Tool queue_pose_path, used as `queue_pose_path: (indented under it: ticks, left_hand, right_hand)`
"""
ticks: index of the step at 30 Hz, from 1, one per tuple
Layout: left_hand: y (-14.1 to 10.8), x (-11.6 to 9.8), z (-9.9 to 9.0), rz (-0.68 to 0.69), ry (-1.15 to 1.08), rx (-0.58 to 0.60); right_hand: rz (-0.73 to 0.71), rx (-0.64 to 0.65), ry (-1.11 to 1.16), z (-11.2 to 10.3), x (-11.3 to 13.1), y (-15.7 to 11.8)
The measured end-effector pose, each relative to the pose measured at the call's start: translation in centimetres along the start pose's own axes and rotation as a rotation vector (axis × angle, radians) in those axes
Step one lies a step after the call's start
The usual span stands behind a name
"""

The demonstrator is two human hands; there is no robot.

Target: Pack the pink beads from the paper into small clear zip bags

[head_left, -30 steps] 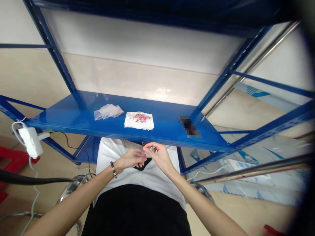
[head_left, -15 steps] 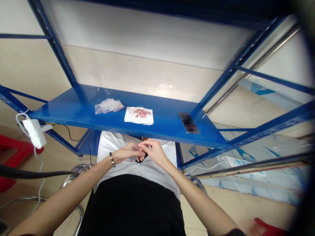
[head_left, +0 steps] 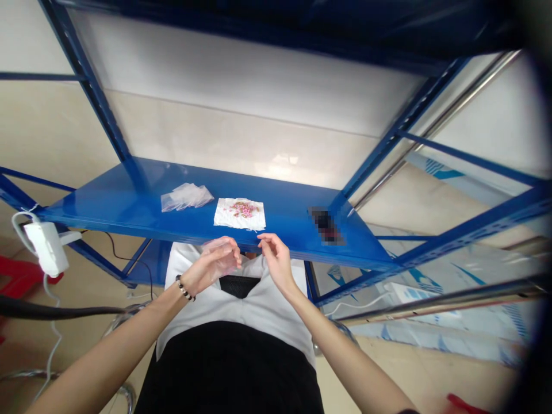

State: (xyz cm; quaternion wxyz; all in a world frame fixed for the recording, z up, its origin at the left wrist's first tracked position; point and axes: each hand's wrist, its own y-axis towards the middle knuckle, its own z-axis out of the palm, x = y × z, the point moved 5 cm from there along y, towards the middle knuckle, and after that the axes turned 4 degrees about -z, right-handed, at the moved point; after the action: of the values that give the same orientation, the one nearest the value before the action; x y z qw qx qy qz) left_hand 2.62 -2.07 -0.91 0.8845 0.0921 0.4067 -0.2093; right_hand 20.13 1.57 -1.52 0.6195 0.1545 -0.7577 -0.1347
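Observation:
In the head view, my left hand (head_left: 211, 267) holds a clear plastic bag (head_left: 225, 260) in front of the shelf edge, over my lap. The bag's outline is partly lost against the fingers. My right hand (head_left: 276, 261) is apart from it, just at the shelf's front edge, with thumb and forefinger slightly parted and nothing visible between them. Beyond both hands, a crumpled white paper towel (head_left: 222, 218) lies on the blue shelf (head_left: 284, 221). Small pink and brownish beads (head_left: 244, 209) are heaped on it. To its left lies a loose pile of clear plastic bags (head_left: 187, 196).
A pixelated dark object (head_left: 326, 225) rests on the shelf's right part. Blue uprights (head_left: 88, 86) frame both sides, and another shelf (head_left: 276, 34) hangs overhead. A white power adapter (head_left: 46, 248) with its cable hangs by the left corner.
My hands were together at the bag; now they have separated. The right hand has moved right and towards the shelf edge, while the left keeps the bag and has shifted left.

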Motion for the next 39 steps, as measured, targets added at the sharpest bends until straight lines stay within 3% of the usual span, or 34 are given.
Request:
queue_pose_path:
  ticks: [7, 14, 23, 34, 39]
  left_hand:
    - [-1.0, -0.4, -0.5, 0.006, -0.119, 0.026]
    - [0.0, -0.8, -0.5, 0.001, -0.114, 0.049]
    - [-1.2, -0.1, 0.2, -0.024, -0.073, 0.108]
    - [0.2, 0.1, -0.4, -0.038, -0.026, 0.079]
    - [-0.5, 0.1, 0.0, -0.038, -0.029, 0.056]
  right_hand:
    - [-0.019, 0.023, -0.021, -0.2, 0.9, -0.6]
    - [-0.032, 0.046, -0.052, 0.0, 0.3, 0.1]
    - [-0.065, 0.125, -0.076, 0.6, 0.9, -1.0]
    - [-0.173, 0.160, -0.232, 0.6, 1.0, -0.3]
    - [-0.263, 0.121, -0.451, -0.1, 1.4, 2.7]
